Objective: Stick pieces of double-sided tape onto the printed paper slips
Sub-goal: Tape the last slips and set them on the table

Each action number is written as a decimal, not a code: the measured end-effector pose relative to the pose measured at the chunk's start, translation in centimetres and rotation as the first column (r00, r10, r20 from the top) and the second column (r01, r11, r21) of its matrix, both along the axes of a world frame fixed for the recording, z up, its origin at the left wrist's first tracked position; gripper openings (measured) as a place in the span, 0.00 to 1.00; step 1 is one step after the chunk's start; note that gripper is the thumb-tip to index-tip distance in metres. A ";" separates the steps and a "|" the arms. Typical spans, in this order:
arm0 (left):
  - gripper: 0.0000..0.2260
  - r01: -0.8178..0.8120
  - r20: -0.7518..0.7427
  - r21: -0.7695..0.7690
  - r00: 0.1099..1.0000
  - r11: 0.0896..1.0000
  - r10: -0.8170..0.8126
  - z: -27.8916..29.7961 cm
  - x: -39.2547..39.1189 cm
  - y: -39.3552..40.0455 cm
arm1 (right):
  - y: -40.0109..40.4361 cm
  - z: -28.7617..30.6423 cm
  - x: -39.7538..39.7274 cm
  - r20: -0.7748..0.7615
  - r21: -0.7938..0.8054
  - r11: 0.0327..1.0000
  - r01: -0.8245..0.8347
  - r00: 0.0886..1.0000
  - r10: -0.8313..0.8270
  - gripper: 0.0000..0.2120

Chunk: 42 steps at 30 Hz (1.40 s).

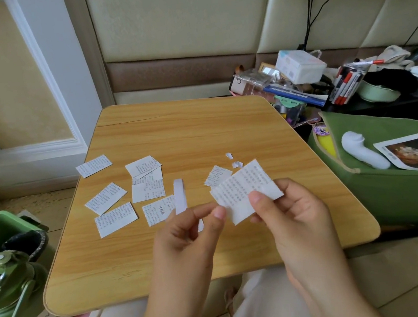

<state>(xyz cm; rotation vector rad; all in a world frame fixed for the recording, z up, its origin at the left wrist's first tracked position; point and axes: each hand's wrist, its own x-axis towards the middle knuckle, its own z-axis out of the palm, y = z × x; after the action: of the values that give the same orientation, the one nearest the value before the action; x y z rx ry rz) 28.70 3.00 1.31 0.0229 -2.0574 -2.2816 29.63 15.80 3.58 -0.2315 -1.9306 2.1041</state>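
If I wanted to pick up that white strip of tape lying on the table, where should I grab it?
Probably by its far end. The tape strip lies flat and lengthwise away from the person, and its near end sits right by the left hand. Come from above, pinching the narrow far end across its width; a fingernail under the edge may help, since it lies flat on the table.

**Desk surface**

Light wood-grain desk (213, 249), rounded corners, a crack line near the far edge. Printed paper slips (109, 198) lie scattered left of centre, several overlapping. One more slip (216, 175) sits to the right, with small white scraps (236, 164) just beyond it.
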 end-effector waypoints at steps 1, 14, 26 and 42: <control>0.12 -0.021 0.004 -0.037 1.000 0.999 0.021 -0.1 -0.2 -0.3 | 0.4 0.4 -0.1 -0.007 0.073 0.997 -0.006 1.000 0.006 0.03; 0.13 0.237 0.020 0.052 0.971 0.970 -0.239 2.7 -2.4 -1.2 | 2.0 1.5 -1.3 0.032 0.355 0.913 -0.203 0.978 0.205 0.09; 0.14 0.266 -0.032 -0.218 0.959 0.939 -0.280 2.1 -2.6 -1.7 | 1.9 2.2 -1.1 0.027 0.595 0.791 -0.141 0.987 0.155 0.05; 0.08 0.054 0.105 0.181 0.992 0.982 -0.074 1.2 -2.0 -0.7 | 0.3 -0.1 -1.0 -0.016 0.189 0.982 0.012 1.000 -0.009 0.14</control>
<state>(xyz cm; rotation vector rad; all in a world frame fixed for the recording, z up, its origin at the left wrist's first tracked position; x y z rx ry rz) 26.72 2.26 2.49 0.0963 -1.9217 -2.5527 28.59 16.09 3.46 -0.1853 -2.0985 1.8946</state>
